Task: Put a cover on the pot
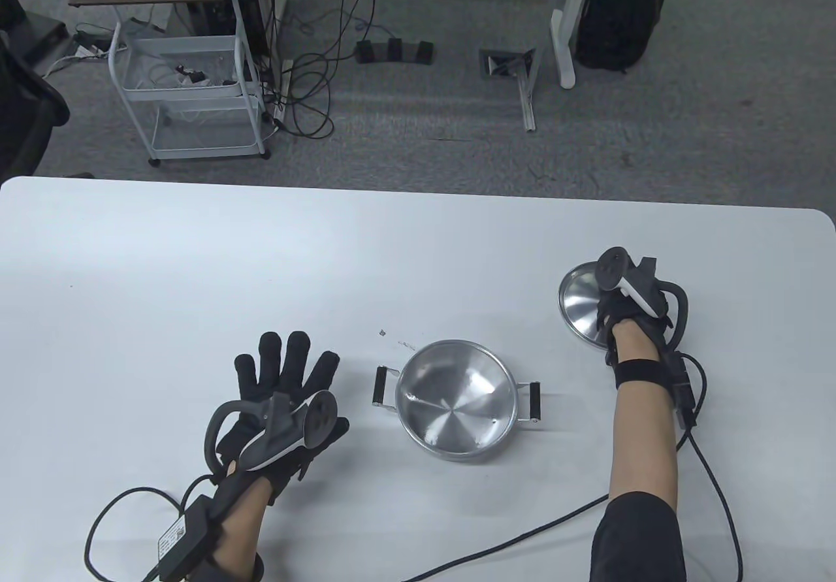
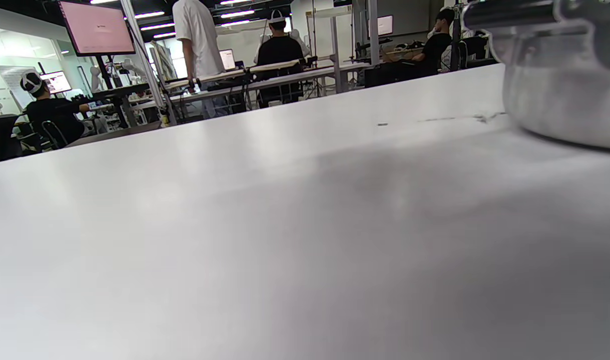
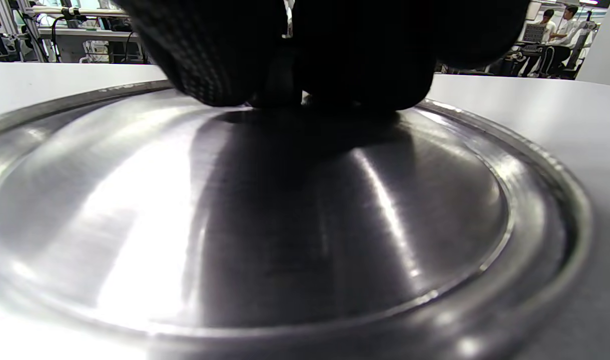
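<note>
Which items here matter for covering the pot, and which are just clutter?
In the job:
- pot, open, mid-table
- lid, right of the pot
- right hand, fingers at the lid's centre; the exact grip is hidden

Lying about:
- left hand, fingers spread, holding nothing
- cart, backpack and cables on the floor

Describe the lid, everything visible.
The lid is a round, domed disc that looks like brushed steel, with a raised rim ring around the dome. It sits dome-up at the table's right side, apart from the open pot. The right hand is on its centre, gloved fingers bunched there as if around a knob, which they hide. Whether the lid rests on the table or is slightly lifted cannot be told.
</note>
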The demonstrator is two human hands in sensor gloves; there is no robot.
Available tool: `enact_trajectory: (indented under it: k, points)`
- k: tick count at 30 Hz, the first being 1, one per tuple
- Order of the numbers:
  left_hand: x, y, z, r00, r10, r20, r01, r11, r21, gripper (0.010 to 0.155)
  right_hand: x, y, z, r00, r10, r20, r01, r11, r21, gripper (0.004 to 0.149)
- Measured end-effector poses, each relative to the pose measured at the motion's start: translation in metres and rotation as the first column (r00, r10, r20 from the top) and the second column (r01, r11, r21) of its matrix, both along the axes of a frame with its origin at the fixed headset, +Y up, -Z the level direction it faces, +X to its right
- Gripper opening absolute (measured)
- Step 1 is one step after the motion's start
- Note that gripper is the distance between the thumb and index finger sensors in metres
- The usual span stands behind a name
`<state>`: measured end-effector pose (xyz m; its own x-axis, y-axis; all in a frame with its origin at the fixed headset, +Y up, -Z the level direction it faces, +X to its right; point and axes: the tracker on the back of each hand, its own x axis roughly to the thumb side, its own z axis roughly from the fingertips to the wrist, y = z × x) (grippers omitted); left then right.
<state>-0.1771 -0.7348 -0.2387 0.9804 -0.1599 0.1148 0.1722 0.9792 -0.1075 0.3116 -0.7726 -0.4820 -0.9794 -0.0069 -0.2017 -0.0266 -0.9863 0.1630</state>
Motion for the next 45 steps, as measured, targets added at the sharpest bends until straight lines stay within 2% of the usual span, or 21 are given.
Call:
enact_trajectory:
  k: [6, 15, 19, 23, 25, 29, 32, 35, 45]
  points:
    - [0.000, 0.000, 0.000, 1.000, 0.001, 0.000, -0.001, 1.000, -0.002, 0.093, -0.002, 0.023, 0.013, 0.997, -0.043, -0.065, 0.045, 0.998, 0.032, 0.028]
    - [0.008, -0.005, 0.000, 0.999, -0.008, 0.035, 0.008, 1.000, -0.011, 0.093, -0.046, 0.092, 0.062, 0.949, -0.078, -0.307, 0.116, 0.987, 0.109, 0.018]
    - [0.008, -0.004, 0.000, 0.999, -0.004, 0.034, 0.004, 1.000, -0.004, 0.093, -0.080, 0.120, 0.090, 0.895, -0.068, -0.440, 0.138, 0.982, 0.130, 0.019]
    - [0.008, -0.002, 0.002, 0.999, 0.007, 0.035, -0.007, 1.000, 0.010, 0.093, -0.128, 0.138, 0.121, 0.798, -0.092, -0.596, 0.192, 0.976, 0.106, 0.020]
    - [0.008, -0.002, 0.002, 0.999, 0.008, 0.036, -0.008, 1.000, 0.011, 0.093, -0.155, 0.134, 0.134, 0.744, -0.078, -0.664, 0.173, 0.982, 0.078, 0.021]
    - [0.010, -0.005, 0.002, 0.999, -0.005, 0.039, 0.005, 1.000, 0.001, 0.093, -0.204, 0.108, 0.154, 0.649, -0.018, -0.761, 0.079, 0.996, 0.044, 0.022]
    - [0.010, -0.007, 0.001, 0.999, -0.012, 0.038, 0.012, 1.000, -0.005, 0.092, -0.224, 0.091, 0.159, 0.615, -0.027, -0.788, 0.063, 0.998, 0.015, 0.022]
    - [0.010, -0.006, 0.001, 0.999, -0.009, 0.036, 0.009, 1.000, -0.007, 0.092, -0.232, 0.081, 0.160, 0.597, -0.002, -0.802, 0.022, 1.000, 0.013, 0.023]
    - [0.009, -0.006, 0.001, 1.000, -0.008, 0.030, 0.008, 1.000, -0.009, 0.092, -0.233, 0.068, 0.161, 0.600, -0.031, -0.800, 0.018, 1.000, -0.025, 0.025]
